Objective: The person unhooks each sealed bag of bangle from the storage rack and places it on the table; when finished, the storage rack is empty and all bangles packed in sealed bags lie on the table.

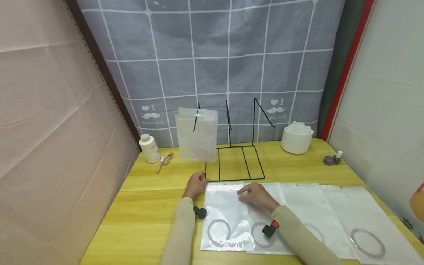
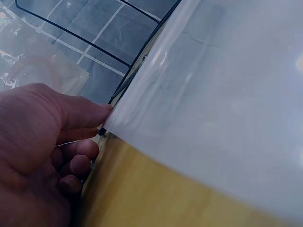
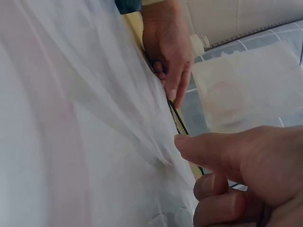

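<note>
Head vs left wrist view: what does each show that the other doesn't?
Head only: the right hand, white bottle, round white container, and the rings in the laid-out bags.

Left wrist only: the three curled fingertips below the thumb of the left hand.

Both: the left hand at a corner of the leftmost laid-out bag, the black wire rack, hanging bag and grid-patterned cloth.
</note>
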Motion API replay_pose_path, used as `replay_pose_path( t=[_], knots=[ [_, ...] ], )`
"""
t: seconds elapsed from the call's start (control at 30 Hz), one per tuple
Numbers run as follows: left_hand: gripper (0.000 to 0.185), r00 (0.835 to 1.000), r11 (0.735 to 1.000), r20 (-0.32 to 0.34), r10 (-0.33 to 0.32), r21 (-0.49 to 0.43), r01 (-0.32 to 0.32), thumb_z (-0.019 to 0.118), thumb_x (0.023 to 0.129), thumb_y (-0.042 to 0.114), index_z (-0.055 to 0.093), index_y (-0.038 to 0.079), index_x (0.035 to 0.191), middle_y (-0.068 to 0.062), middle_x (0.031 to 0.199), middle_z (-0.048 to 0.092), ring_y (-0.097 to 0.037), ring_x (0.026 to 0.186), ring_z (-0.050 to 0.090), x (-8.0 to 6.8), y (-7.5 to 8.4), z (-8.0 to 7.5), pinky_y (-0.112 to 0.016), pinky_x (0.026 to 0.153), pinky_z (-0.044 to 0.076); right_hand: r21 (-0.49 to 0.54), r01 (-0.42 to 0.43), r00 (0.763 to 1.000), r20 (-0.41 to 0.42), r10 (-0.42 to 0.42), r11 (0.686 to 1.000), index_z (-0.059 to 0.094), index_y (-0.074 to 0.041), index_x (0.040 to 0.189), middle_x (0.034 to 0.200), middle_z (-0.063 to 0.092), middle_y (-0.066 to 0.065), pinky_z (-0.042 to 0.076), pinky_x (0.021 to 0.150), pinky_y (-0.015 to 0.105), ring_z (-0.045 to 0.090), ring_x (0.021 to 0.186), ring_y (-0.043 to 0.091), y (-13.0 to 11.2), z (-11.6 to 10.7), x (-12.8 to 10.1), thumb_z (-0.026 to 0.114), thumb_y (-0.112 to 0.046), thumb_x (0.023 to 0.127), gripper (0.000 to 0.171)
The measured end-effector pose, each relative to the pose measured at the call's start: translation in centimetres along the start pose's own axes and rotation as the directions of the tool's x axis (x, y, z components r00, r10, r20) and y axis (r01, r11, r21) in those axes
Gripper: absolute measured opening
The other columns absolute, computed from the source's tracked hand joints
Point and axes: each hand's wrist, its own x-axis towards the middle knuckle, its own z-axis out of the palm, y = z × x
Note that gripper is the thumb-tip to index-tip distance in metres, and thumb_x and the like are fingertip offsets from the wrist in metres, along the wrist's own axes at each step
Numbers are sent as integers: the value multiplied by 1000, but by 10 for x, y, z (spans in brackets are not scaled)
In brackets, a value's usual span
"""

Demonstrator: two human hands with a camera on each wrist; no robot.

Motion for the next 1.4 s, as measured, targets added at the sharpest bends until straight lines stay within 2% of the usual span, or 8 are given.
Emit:
replay_pose_path(
  t=[0.17, 0.37, 0.6, 0.8, 1.03, 1.17, 1.3, 1.4],
  knots=[
    [44, 1000, 1000, 7, 10, 17, -10, 69, 95, 15, 61, -3, 135, -2, 74, 51, -16, 65, 44, 1, 3, -1, -32, 64, 38, 22, -90, 990, -106, 91, 996, 78, -12, 113, 108, 71, 9, 47, 72, 31, 58, 88, 19, 18, -43, 14, 72, -29, 94, 26],
    [45, 1000, 1000, 0, 2, 6, -2, 69, 94, 14, 61, -3, 135, -4, 75, 51, -17, 66, 44, 0, 2, 0, -32, 64, 37, -99, -23, 971, -241, -1, 995, 70, -3, 126, 91, 66, 12, 44, 62, 33, 54, 75, 22, 55, -85, 30, 67, -26, 98, 36],
    [45, 1000, 1000, 29, -9, -16, 10, 68, 96, 15, 60, -1, 137, -1, 71, 48, -15, 60, 41, -1, 1, 4, -31, 59, 35, 10, 7, 997, -79, -6, 1000, 64, -8, 136, 99, 61, 9, 48, 69, 34, 53, 87, 23, 92, -87, 39, 74, -34, 93, 52],
    [44, 1000, 1000, 19, -10, -10, 11, 68, 96, 15, 60, -2, 137, 0, 70, 47, -15, 60, 40, -2, 6, 2, -31, 59, 35, -127, 37, 996, -77, -47, 991, 69, -12, 132, 94, 63, 6, 44, 67, 34, 54, 83, 21, 97, -85, 46, 76, -45, 88, 56],
    [44, 1000, 1000, 0, -6, -8, 6, 69, 96, 15, 61, -3, 135, -1, 72, 48, -15, 63, 42, -2, 5, 0, -31, 60, 36, -176, 19, 998, -53, -28, 984, 68, -15, 133, 103, 64, 8, 46, 74, 37, 56, 91, 22, 92, -86, 48, 77, -50, 85, 60],
    [40, 999, 997, -3, -38, -66, 37, 68, 97, 17, 64, 0, 133, -5, 83, 57, -16, 67, 46, 2, 2, -2, -31, 61, 39, -170, -6, 998, -61, -4, 985, 68, -16, 133, 106, 65, 7, 48, 78, 39, 58, 93, 21, 89, -87, 47, 77, -50, 85, 59],
    [35, 994, 986, -102, -44, -165, 27, 65, 98, 15, 67, 0, 129, -8, 91, 63, -16, 73, 52, 3, 1, -15, -29, 63, 43, -152, 0, 998, -57, -9, 988, 69, -15, 131, 107, 67, 7, 47, 75, 36, 57, 91, 20, 91, -84, 48, 79, -51, 83, 60],
    [29, 959, 975, -283, -10, -217, -54, 65, 96, 10, 70, -2, 122, -12, 92, 64, -19, 78, 57, 8, 11, -38, -28, 66, 46, -151, 1, 998, -60, -10, 989, 70, -15, 130, 110, 68, 6, 46, 73, 33, 56, 90, 19, 92, -85, 49, 80, -50, 82, 60]
  ],
)
